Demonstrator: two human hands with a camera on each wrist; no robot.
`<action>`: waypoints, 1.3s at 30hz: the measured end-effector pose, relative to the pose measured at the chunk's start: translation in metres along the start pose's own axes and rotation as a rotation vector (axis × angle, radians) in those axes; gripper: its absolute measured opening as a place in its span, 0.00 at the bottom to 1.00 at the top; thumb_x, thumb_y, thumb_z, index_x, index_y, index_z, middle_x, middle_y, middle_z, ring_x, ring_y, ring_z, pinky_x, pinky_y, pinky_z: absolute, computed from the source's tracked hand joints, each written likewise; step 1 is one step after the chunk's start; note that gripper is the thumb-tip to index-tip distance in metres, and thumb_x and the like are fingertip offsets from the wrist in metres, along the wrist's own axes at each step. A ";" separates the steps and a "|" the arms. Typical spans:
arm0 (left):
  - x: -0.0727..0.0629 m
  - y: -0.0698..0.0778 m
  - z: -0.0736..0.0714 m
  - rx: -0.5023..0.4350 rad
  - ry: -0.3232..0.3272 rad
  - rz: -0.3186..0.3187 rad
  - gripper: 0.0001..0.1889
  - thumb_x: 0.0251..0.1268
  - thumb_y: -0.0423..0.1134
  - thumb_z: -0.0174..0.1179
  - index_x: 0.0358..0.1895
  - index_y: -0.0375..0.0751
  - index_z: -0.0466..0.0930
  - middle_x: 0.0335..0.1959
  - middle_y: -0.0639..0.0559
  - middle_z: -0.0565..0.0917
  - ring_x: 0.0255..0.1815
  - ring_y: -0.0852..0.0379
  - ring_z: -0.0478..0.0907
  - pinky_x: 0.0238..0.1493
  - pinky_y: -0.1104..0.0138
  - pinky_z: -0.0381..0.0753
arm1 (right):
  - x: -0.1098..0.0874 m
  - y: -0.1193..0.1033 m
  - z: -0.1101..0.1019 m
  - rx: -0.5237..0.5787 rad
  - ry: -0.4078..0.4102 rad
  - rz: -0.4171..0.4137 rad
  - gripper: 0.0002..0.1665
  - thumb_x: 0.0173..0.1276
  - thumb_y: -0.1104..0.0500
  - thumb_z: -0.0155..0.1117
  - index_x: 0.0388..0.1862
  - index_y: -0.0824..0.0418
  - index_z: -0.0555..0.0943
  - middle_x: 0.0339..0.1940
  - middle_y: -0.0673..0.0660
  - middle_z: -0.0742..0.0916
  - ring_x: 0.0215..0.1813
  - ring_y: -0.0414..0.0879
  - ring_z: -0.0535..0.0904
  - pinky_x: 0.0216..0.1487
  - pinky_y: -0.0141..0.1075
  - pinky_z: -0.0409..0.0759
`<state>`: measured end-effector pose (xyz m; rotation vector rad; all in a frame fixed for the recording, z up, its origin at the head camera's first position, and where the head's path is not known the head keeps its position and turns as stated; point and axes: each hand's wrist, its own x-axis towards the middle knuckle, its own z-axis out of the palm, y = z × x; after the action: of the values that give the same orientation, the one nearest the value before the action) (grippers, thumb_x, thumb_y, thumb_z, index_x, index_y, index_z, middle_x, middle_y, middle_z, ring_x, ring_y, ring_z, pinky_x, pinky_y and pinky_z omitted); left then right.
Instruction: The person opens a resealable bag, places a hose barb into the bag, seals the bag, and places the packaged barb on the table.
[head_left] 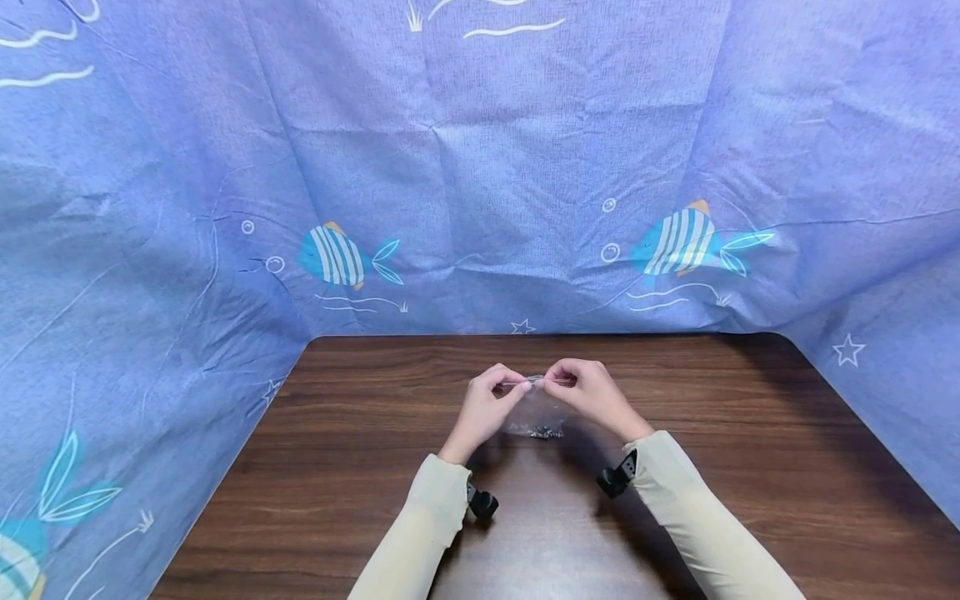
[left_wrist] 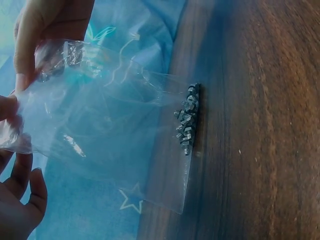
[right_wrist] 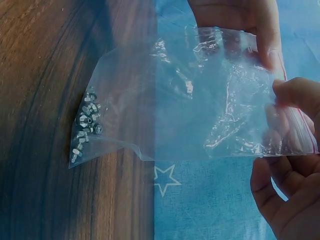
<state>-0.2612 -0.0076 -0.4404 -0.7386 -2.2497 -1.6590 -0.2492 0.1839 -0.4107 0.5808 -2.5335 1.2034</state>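
Observation:
A clear zip-lock plastic bag (right_wrist: 200, 100) hangs between both hands, its red seal line along the top. Pinched at one side of the top edge, it is held by my left hand (head_left: 486, 408) with thumb and fingers. On the other side, my right hand (head_left: 596, 396) pinches the same edge, and the two thumbs nearly meet. Small silvery metal pieces (left_wrist: 187, 120), some like hex nuts, are gathered along the bag's bottom. The right wrist view shows the right hand (right_wrist: 295, 185) low and the left hand (right_wrist: 240, 17) above. Whether the seal is parted, I cannot tell.
A dark wood-grain table (head_left: 337, 483) lies under the hands. Blue fabric (head_left: 510, 183) printed with fish and stars hangs behind it and at both sides. Each wrist carries a small black camera (head_left: 482, 503) just below the pale sleeve (head_left: 420, 525).

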 end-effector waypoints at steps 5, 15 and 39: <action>0.002 0.002 -0.003 0.025 -0.027 0.010 0.04 0.62 0.36 0.64 0.33 0.40 0.86 0.30 0.50 0.84 0.31 0.66 0.74 0.36 0.73 0.74 | 0.003 0.001 -0.001 -0.039 -0.010 -0.028 0.05 0.60 0.61 0.69 0.26 0.59 0.83 0.24 0.49 0.86 0.28 0.35 0.77 0.33 0.28 0.78; 0.007 0.005 -0.018 0.141 -0.081 0.038 0.05 0.63 0.34 0.63 0.36 0.38 0.88 0.31 0.50 0.85 0.33 0.61 0.77 0.37 0.73 0.76 | 0.006 0.004 -0.018 -0.133 -0.046 -0.154 0.05 0.58 0.58 0.72 0.27 0.58 0.86 0.23 0.47 0.86 0.26 0.33 0.74 0.30 0.29 0.74; -0.011 0.022 -0.037 0.084 -0.348 -0.131 0.09 0.66 0.39 0.61 0.43 0.43 0.88 0.37 0.50 0.88 0.34 0.59 0.80 0.34 0.73 0.76 | -0.014 -0.008 -0.048 -0.173 -0.328 -0.309 0.13 0.59 0.74 0.62 0.39 0.61 0.86 0.36 0.51 0.89 0.38 0.38 0.83 0.39 0.32 0.81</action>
<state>-0.2440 -0.0405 -0.4159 -0.9390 -2.6388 -1.5814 -0.2298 0.2199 -0.3818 1.1563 -2.6374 0.8260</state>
